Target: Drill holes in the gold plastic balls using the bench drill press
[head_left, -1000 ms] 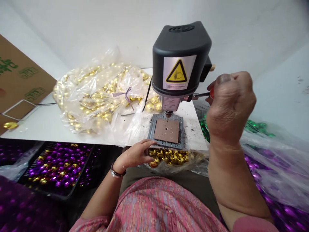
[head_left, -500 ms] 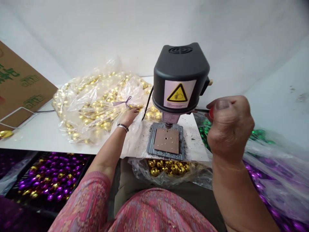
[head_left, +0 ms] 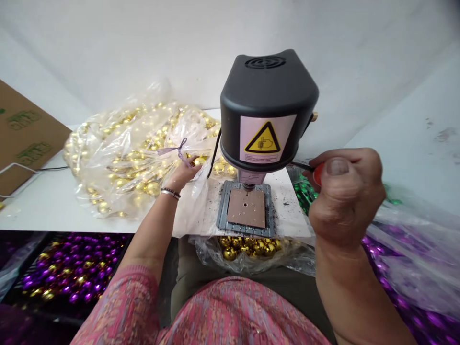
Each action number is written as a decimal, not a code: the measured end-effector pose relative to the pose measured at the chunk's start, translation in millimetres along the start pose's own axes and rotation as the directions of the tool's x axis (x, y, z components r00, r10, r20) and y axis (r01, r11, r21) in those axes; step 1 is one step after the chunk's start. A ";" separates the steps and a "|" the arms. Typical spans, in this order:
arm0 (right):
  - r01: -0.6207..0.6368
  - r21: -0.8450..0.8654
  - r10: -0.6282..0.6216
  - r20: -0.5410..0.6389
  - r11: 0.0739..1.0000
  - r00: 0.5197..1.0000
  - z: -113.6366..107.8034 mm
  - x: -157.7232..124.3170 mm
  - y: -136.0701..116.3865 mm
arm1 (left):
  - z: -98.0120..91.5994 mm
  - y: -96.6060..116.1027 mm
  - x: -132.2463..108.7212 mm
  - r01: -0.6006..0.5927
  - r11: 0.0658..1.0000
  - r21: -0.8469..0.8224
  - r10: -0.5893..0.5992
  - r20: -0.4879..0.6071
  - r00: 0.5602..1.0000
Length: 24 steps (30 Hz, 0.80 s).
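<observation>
The left hand (head_left: 181, 175) has moved from the grey drill plate (head_left: 221, 211) to lie half-open, not gripping, on a clear plastic bag of gold baubles (head_left: 118, 163). A black bench drill press (head_left: 268, 105) stands on a white table (head_left: 36, 213) beside the bag. The right hand (head_left: 345, 194), a tight fist, holds a red-knobbed feed lever (head_left: 305, 166).

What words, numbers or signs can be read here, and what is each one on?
Yellow warning triangle with a hand symbol, no words: on the label of the black bench drill head.
Small print under the triangle: too small to read.
Green print on the cardboard box: too blurred to read.
No brand name or number can be read.
</observation>
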State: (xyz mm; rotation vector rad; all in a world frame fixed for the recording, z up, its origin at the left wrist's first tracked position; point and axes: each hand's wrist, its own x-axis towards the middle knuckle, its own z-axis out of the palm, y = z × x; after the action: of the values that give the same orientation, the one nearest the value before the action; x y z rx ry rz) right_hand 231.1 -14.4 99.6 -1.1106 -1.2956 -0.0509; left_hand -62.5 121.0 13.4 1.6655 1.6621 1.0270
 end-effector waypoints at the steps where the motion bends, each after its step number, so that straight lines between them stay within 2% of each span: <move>1: -0.011 0.003 0.011 -0.001 1.000 1.000 0.2 -1.2 1.1 | -9.6 -0.9 -10.5 0.027 0.998 -0.063 -0.024 0.041 0.999; 2: -0.020 0.004 0.020 -0.004 1.000 1.000 0.5 -2.3 2.0 | -19.0 -1.3 -23.5 0.058 0.986 -0.154 -0.046 0.082 0.996; 4: -0.027 0.011 0.028 -0.010 1.000 1.000 1.2 -4.0 3.0 | -33.6 0.0 -55.1 0.066 0.924 -0.376 -0.043 0.071 0.997; 6: -0.016 0.028 0.016 -0.023 0.999 1.000 2.1 -4.7 2.8 | -37.7 3.9 -88.6 0.047 0.832 -0.553 -0.020 0.054 0.998; 8: 0.004 0.045 -0.002 -0.034 0.999 0.999 2.8 -4.6 2.0 | -29.2 8.7 -116.9 0.093 0.744 -0.662 -0.012 0.126 0.992; 10: 0.018 0.047 -0.016 -0.035 0.999 0.999 3.0 -4.1 1.2 | -10.8 12.1 -136.2 0.184 0.675 -0.715 -0.022 0.230 0.973; 14: 0.032 0.034 -0.032 0.001 0.999 0.999 1.4 -3.8 0.1 | 33.3 14.7 -152.6 0.354 0.548 -0.758 -0.079 0.375 0.924; 17: 0.051 0.018 -0.051 0.020 0.999 0.998 0.5 -4.1 -0.5 | 54.1 16.8 -158.2 0.478 0.446 -0.757 -0.132 0.472 0.872; 20: 0.067 0.004 -0.067 0.022 0.998 0.998 0.8 -4.6 -0.7 | 60.7 19.5 -164.2 0.533 0.381 -0.755 -0.138 0.524 0.841; 24: 0.073 0.033 -0.074 0.021 0.997 0.997 1.3 -5.6 -0.3 | 59.4 19.9 -170.8 0.533 0.361 -0.765 -0.101 0.536 0.838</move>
State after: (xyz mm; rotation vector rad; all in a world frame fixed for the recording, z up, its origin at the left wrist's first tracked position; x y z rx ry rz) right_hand 228.0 -16.6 95.3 -1.0381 -1.3529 -0.0724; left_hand 9.0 -42.1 -23.9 0.6588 0.7820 0.9857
